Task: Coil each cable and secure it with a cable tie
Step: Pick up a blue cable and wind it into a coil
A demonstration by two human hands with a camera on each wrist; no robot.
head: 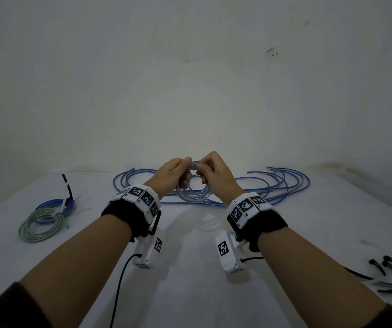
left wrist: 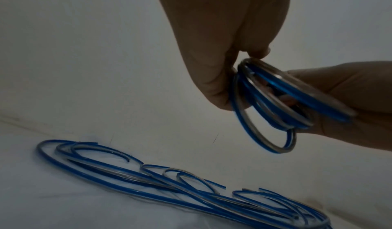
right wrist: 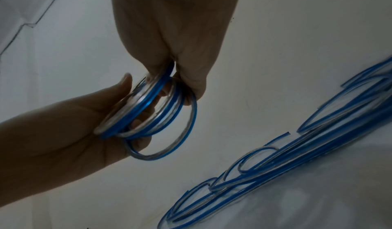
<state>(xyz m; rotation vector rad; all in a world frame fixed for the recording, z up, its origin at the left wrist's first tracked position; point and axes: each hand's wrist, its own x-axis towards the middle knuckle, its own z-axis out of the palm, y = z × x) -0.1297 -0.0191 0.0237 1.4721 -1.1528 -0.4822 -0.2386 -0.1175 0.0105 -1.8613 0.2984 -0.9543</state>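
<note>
A: Several loops of clear cable with a blue stripe make up the coil, held upright above the table, between both hands. Loops uneven, not tied.

B: Fingers?

A: Left hand: thumb and fingers curled, pinching the coil's top and left side. Right hand: fingers curled tight round the top right. Wrist views confirm it; left hand closes on the strands from above, right hand has the strands running between its fingers.

B: Count of the rest?

A: Loose cables of the same blue-striped kind lie spread along the table's far edge, behind the hands; too tangled to count. Two tied coils far left: blue coil and green coil, touching, each bound with a white tie. Black ties lie in a small heap near right; number unclear.
</note>
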